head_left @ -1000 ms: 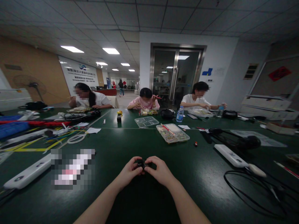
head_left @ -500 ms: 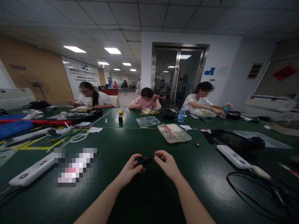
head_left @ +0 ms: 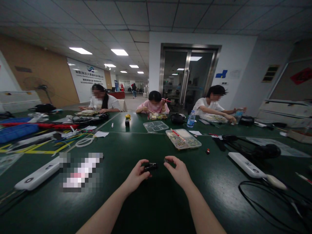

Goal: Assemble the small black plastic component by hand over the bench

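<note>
My left hand (head_left: 138, 174) is closed around a small black cylindrical object (head_left: 151, 166), whose right end sticks out past the fingers. Between thumb and fingertips, my right hand (head_left: 179, 170) pinches a small dark piece (head_left: 166, 160). A gap separates this piece from the black object. Both hands hover over the dark green tabletop (head_left: 158, 201). Beyond them lies a clear plastic food container (head_left: 184, 139) with a red-and-white strip across it. What kind of thing the black object is, I cannot make out.
A blurred-out flat item (head_left: 81, 172) and a white power strip (head_left: 40, 174) lie left. At right are another power strip (head_left: 246, 164), black cable (head_left: 243, 195) and a small red item (head_left: 208, 151). A water bottle (head_left: 191, 119) stands farther back. Three people sit eating across the table.
My right hand has moved slightly right with the small dark piece, widening the gap to the black object. The whole view has shifted a little.
</note>
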Demonstrator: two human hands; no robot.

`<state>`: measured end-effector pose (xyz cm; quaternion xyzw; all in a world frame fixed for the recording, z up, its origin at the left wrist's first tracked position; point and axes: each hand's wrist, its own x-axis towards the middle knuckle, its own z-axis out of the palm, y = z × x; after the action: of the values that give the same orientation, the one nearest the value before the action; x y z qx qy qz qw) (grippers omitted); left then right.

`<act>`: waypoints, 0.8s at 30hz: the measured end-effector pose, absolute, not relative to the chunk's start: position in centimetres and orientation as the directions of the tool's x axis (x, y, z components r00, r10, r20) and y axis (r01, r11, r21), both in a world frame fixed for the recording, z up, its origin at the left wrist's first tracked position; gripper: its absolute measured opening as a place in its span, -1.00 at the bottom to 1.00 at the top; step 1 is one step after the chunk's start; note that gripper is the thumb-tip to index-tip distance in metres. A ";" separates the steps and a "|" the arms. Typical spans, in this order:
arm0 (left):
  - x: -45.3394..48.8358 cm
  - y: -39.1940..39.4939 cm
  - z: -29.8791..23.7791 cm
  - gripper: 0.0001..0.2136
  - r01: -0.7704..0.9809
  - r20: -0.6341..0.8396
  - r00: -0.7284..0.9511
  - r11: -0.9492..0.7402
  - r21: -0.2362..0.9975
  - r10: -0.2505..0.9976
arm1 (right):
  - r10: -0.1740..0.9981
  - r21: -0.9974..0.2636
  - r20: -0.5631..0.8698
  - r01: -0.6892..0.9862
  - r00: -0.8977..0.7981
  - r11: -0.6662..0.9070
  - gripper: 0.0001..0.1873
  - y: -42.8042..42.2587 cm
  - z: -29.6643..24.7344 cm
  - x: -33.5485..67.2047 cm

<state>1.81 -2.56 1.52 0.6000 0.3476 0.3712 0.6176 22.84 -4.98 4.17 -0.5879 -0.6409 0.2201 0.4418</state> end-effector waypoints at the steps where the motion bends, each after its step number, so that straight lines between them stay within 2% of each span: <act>1: 1.8 -2.6 1.6 -0.59 -0.039 0.015 0.481 0.004 0.999 0.877 | 0.954 -0.798 0.294 0.563 0.053 0.214 -0.73 -5.1 4.2 22.6; 6: 2.0 -2.8 1.8 -0.60 -0.048 0.025 0.487 -0.002 0.999 0.873 | 0.945 -0.787 0.320 0.535 -0.071 0.307 -0.78 -5.6 4.1 21.2; 10: 2.1 -2.8 1.6 -0.60 -0.053 0.023 0.514 0.005 0.999 0.857 | 0.928 -0.795 0.362 0.490 -0.087 0.357 -0.79 -5.6 3.7 20.5; 16: 2.4 -2.8 1.2 -0.60 -0.097 0.053 0.507 -0.004 0.995 0.860 | 0.940 -0.809 0.304 0.479 -0.154 0.340 -0.79 -5.4 2.9 20.1; 24: 2.3 -2.9 1.0 -0.64 -0.071 0.036 0.539 0.003 0.997 0.841 | 0.949 -0.784 0.257 0.535 -0.182 0.315 -0.79 -5.5 2.9 20.1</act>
<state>2.27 -2.86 1.01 0.6073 0.3170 0.3603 0.6332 20.14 -5.52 2.92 -0.5168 -0.7178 0.2749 0.3769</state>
